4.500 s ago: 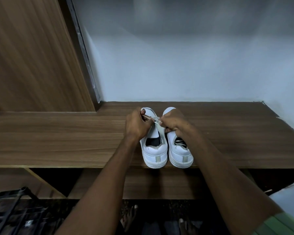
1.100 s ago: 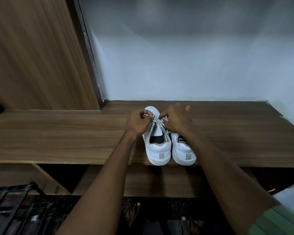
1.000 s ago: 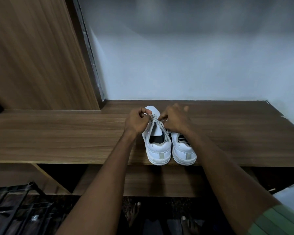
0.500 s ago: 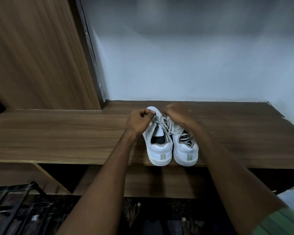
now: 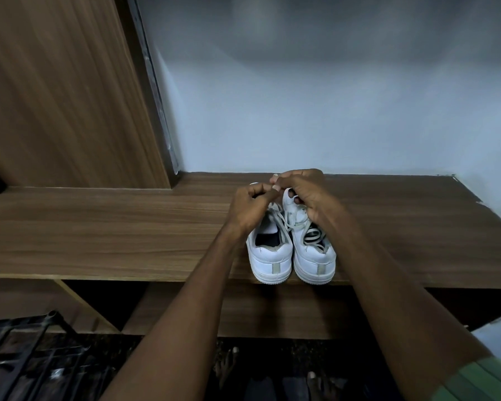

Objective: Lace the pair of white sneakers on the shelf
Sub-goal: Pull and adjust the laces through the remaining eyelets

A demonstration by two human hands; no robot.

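My left hand [image 5: 250, 208] and my right hand [image 5: 307, 195] meet just above the toe end of the 2 white sneakers [image 5: 291, 250], which stand side by side, touching, heels toward me, at the near edge of the wooden shelf [image 5: 128, 227]. Both hands are curled. My left fingers [image 5: 258, 190] are folded in with the thumb pressed against them, and they seem to pinch the lace [image 5: 284, 219] of the left sneaker [image 5: 269, 256] — the contact itself is hidden behind my knuckles. My right fingertips [image 5: 276, 180] pinch toward the same spot, touching or nearly touching my left thumb, so I judge both hands hold a part of that 1 lace.

Below my hands, slack lace runs down over the left sneaker's tongue and drapes across onto the right sneaker [image 5: 314, 256], whose opening shows loose grey-white lace lying inside, not drawn tight.

As I read it, I am finishing the left sneaker: pulling up or knotting the ends near the top. Whether a knot is formed I cannot tell — my hands cover it.

Next, I think, the ends need an even pull apart, with my fingers kept low and close to the eyelets so the crossings under them do not loosen. After that the right sneaker, just beside my right palm, waits for its own lacing.
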